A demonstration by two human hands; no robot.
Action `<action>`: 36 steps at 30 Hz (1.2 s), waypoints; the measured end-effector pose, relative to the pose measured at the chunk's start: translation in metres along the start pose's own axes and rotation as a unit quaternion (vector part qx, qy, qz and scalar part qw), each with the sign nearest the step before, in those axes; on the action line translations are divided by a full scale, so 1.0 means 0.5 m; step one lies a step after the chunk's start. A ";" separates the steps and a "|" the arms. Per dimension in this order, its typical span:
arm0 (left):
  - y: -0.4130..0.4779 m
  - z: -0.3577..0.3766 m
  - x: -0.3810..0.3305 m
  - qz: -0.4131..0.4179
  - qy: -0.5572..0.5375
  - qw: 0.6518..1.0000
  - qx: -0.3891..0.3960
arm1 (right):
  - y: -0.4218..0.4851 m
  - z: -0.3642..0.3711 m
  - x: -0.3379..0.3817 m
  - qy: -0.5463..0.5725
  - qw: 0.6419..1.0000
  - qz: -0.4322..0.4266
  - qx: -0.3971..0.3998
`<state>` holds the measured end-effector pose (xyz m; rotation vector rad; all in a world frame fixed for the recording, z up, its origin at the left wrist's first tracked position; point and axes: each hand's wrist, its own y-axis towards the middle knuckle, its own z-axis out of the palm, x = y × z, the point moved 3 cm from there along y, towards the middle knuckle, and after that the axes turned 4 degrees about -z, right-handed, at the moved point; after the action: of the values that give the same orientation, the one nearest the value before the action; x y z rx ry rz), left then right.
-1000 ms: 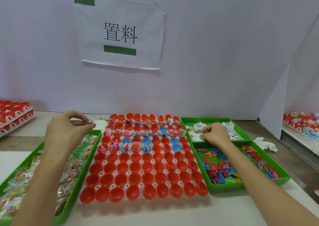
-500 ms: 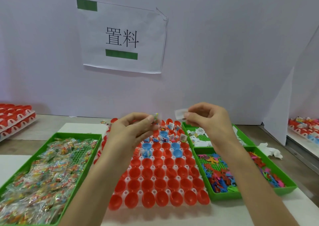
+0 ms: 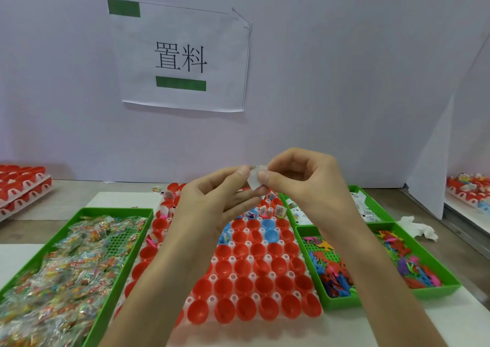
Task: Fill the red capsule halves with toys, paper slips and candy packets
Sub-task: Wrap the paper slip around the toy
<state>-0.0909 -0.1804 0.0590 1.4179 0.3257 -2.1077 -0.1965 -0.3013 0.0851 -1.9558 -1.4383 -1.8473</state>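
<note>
Your left hand and right hand both pinch one paper slip above the red capsule halves. Loading step in hand; next, lower it into an unfilled half.

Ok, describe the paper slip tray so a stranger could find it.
Right of the grid of red capsule halves lie two green trays. The slip tray is the farther one. It holds white slips; the nearer tray holds coloured toys.
</note>
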 end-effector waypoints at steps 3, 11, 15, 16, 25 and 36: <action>-0.001 -0.001 0.000 0.021 0.055 0.998 -0.024 | -0.003 0.001 0.007 -0.015 1.000 -0.014 0.009; 0.004 -0.025 -0.022 0.037 0.044 0.996 -0.062 | 0.007 -0.151 -0.051 -0.239 0.964 0.088 0.078; 0.008 -0.029 -0.032 0.038 0.032 0.997 -0.059 | -0.021 -0.201 -0.162 -0.354 0.881 0.228 0.215; 0.009 -0.030 -0.035 0.036 0.029 0.997 -0.057 | -0.030 -0.200 -0.186 -0.352 0.866 0.254 0.246; 0.007 -0.028 -0.034 0.031 0.016 0.999 -0.017 | -0.036 -0.162 -0.262 -0.348 0.853 0.291 0.258; 0.016 -0.036 -0.018 0.027 0.066 0.996 -0.056 | -0.030 -0.131 -0.274 -0.306 0.865 0.250 0.310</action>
<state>-0.0699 -0.1752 0.0609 1.4857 0.4451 -1.9262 -0.2301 -0.4092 -0.0172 -2.3000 -1.2244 -0.4628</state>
